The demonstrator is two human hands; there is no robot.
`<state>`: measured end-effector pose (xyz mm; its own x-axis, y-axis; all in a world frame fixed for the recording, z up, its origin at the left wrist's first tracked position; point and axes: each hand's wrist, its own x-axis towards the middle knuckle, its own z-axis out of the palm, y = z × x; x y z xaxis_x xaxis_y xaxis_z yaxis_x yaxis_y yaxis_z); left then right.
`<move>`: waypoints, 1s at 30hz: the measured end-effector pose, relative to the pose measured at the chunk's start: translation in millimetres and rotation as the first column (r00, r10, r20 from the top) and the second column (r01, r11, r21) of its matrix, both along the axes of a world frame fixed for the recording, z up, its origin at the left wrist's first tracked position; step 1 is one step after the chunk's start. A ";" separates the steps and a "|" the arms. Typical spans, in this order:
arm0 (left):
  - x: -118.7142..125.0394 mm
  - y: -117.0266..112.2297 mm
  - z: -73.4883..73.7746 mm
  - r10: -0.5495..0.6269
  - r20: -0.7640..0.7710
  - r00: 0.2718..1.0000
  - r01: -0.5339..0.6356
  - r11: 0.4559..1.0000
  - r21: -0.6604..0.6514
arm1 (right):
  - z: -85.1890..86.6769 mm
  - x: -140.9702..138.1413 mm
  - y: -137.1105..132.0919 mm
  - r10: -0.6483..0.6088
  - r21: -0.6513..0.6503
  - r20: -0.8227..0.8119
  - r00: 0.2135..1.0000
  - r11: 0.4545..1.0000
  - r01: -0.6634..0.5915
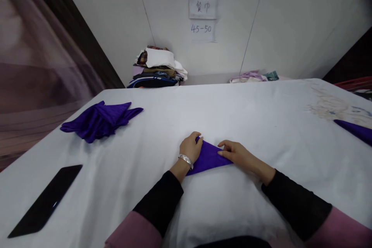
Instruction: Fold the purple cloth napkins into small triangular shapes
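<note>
Near front edge of table: your left hand pinches far corner of cloth; right hand curls at its right tip, grip unclear; keep edges flush.

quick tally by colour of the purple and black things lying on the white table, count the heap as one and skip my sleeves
Purple: 3 (heap, middle cloth, right cloth)
Black: 1 (flat slab)
Total: 4
</note>
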<state>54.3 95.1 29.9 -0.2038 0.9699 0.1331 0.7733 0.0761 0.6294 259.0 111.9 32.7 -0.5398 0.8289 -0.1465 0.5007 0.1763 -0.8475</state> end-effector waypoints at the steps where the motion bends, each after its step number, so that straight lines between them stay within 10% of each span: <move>1: 0.3 -1.1 1.5 -0.015 -0.073 0.997 0.016 1.000 0.006 | 1.2 -0.5 -0.7 0.005 0.039 0.041 0.999 0.999 -0.007; 7: 11.8 -20.2 14.5 -0.198 -0.341 0.919 0.270 0.946 0.178 | 11.6 -1.9 -5.9 -0.004 0.241 0.283 0.959 0.968 -0.067; 14: 22.2 -34.9 -2.6 -0.440 -0.435 0.785 0.430 0.894 -0.128 | 4.0 3.5 -2.1 -0.063 0.371 0.432 0.900 0.921 -0.114; 24: 21.1 -31.4 -4.8 -0.448 -0.462 0.765 0.408 0.893 -0.190 | 40.4 31.3 8.3 -0.264 0.498 -0.104 0.959 0.821 0.280; 30: 18.6 -30.8 -10.0 -0.457 -0.503 0.733 0.428 0.885 -0.181 | 29.0 1.0 -42.9 0.243 0.626 0.098 0.965 0.739 -0.249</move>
